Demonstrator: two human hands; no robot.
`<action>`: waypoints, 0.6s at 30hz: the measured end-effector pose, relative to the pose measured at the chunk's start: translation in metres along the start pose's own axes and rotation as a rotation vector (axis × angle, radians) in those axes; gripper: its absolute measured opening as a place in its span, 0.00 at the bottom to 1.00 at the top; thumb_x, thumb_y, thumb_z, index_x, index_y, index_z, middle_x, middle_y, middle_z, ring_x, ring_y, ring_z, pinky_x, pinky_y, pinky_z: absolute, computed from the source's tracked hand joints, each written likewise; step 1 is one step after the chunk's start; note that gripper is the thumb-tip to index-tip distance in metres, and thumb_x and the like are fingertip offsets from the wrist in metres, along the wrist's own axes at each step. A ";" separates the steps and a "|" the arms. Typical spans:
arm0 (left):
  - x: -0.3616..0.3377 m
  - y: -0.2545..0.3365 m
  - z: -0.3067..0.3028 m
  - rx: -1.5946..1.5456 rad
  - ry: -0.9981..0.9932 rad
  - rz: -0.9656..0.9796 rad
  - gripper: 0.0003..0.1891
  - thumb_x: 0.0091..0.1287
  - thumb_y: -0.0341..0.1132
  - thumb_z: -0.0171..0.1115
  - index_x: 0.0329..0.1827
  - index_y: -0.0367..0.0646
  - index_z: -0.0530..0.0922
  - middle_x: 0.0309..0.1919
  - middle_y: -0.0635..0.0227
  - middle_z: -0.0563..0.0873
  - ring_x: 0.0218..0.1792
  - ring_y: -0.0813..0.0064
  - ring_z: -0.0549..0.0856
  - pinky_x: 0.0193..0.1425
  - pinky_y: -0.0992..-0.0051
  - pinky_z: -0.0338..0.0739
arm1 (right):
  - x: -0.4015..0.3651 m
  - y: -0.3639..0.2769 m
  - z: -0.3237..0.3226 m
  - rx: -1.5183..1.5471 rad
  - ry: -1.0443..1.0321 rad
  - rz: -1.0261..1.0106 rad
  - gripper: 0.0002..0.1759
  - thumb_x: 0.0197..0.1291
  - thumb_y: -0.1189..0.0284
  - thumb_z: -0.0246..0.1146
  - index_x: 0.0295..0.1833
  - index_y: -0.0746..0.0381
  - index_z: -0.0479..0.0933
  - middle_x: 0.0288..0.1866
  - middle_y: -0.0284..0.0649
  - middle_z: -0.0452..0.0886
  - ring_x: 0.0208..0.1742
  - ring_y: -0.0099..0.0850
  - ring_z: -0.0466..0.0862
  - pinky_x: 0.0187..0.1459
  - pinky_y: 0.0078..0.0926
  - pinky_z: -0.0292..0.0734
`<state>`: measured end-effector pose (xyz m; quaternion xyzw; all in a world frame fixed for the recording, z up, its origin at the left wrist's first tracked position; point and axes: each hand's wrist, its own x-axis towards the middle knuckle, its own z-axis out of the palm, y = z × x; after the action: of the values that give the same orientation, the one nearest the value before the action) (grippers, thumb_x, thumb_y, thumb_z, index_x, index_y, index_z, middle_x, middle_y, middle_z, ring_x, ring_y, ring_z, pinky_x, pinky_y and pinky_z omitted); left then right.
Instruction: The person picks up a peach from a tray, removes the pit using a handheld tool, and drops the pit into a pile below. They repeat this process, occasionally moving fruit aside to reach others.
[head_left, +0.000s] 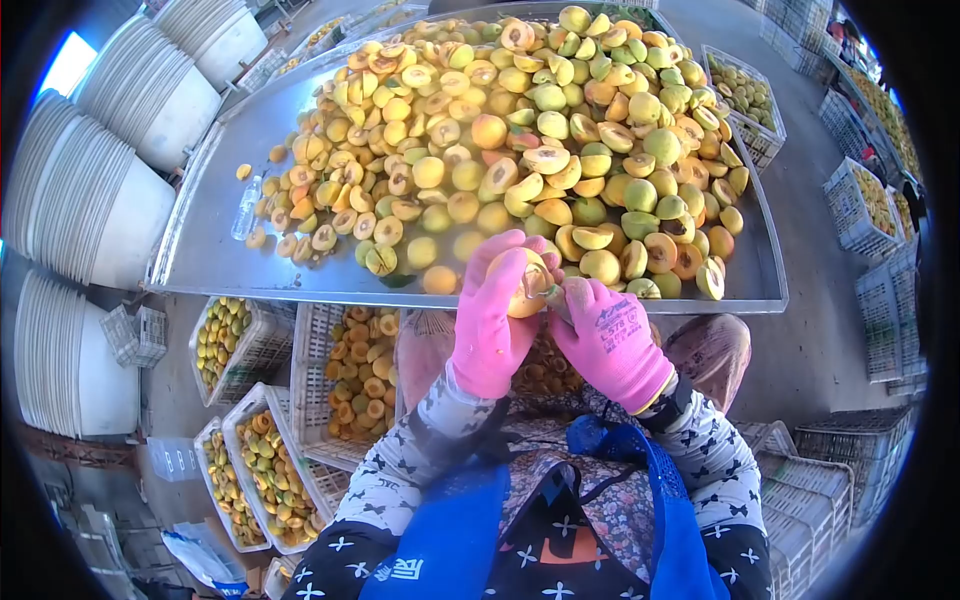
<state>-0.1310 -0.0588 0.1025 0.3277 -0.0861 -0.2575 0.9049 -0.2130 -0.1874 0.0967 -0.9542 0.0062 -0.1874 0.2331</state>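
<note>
My left hand (492,325), in a pink glove, is closed around a yellow peach half (526,296) just over the near edge of the metal table. Its cut side is turned towards my right hand (612,338), also pink-gloved. Those fingers are closed on a small pitting tool (556,296), whose thin metal loop lies against the cut face. The handle is mostly hidden in the glove. Just beyond both hands, a large heap of peaches (540,128), many of them halved, covers much of the metal table (330,283).
Below the table's edge, a crate (312,375) of peach halves stands beside my legs. More filled crates (240,430) are at the left. Stacked white tubs (130,215) line the left side, and stacked crates (805,510) stand at the right. A clear plastic bottle (246,208) lies on the table.
</note>
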 end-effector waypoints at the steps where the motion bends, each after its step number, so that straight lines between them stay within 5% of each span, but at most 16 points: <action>1: -0.001 -0.001 0.000 0.007 0.002 0.002 0.15 0.75 0.31 0.56 0.63 0.43 0.71 0.55 0.58 0.81 0.54 0.62 0.80 0.60 0.62 0.78 | -0.001 0.000 0.001 -0.034 -0.024 -0.002 0.17 0.58 0.68 0.68 0.49 0.63 0.73 0.38 0.47 0.81 0.36 0.50 0.83 0.35 0.45 0.77; 10: 0.002 -0.009 0.001 0.115 0.088 0.046 0.12 0.74 0.33 0.59 0.57 0.41 0.75 0.50 0.57 0.84 0.47 0.63 0.85 0.55 0.62 0.82 | -0.009 -0.008 0.017 0.342 -0.071 0.107 0.14 0.58 0.71 0.66 0.46 0.65 0.72 0.26 0.50 0.78 0.31 0.53 0.82 0.32 0.49 0.75; 14: 0.010 -0.003 -0.011 0.332 -0.002 0.041 0.15 0.77 0.41 0.56 0.55 0.38 0.76 0.47 0.56 0.85 0.43 0.64 0.86 0.49 0.64 0.85 | -0.011 -0.004 0.015 0.406 -0.107 0.066 0.15 0.57 0.70 0.65 0.46 0.65 0.71 0.32 0.54 0.81 0.36 0.53 0.83 0.36 0.49 0.77; 18: 0.004 -0.008 0.011 0.314 0.227 0.112 0.20 0.80 0.46 0.50 0.54 0.36 0.75 0.44 0.55 0.86 0.41 0.64 0.87 0.46 0.65 0.85 | -0.011 -0.008 0.019 0.598 -0.172 0.150 0.16 0.56 0.69 0.65 0.45 0.67 0.72 0.31 0.54 0.80 0.35 0.51 0.83 0.36 0.47 0.77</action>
<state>-0.1343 -0.0719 0.1063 0.4863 -0.0405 -0.1517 0.8596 -0.2169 -0.1704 0.0809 -0.8527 0.0013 -0.0816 0.5159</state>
